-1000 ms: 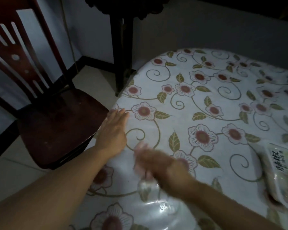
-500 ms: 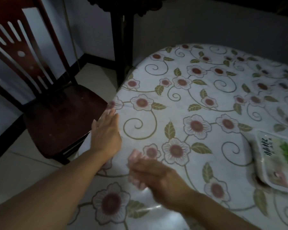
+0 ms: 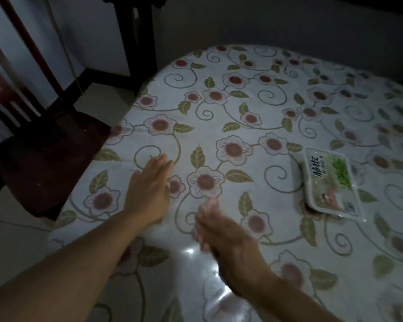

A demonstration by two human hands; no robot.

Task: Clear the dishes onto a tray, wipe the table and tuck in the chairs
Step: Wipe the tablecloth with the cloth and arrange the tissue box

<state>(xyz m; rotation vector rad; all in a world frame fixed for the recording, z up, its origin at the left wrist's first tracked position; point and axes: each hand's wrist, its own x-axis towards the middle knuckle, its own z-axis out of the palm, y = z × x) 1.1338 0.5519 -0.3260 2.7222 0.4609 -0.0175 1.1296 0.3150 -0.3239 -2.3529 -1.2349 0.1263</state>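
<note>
A round table (image 3: 254,117) wears a glossy white cloth printed with pink flowers and green leaves. My left hand (image 3: 149,189) lies flat on the cloth near the table's left edge, fingers straight and pointing away from me. To its right, my right hand (image 3: 221,238) is over the cloth and blurred by motion; its fingers point left and slightly up, and I see nothing held in it. A dark wooden chair (image 3: 47,159) stands at the table's left side, its seat pulled out from under the table.
A white and green plastic-wrapped pack (image 3: 330,182) lies on the cloth at the right. A dark furniture leg (image 3: 140,43) stands by the wall behind the table. Pale floor tiles (image 3: 12,240) show at lower left.
My left hand has moved from the table's left edge further onto the cloth. My right hand keeps sweeping over the cloth. The view has shifted, so the pack sits more towards the centre.
</note>
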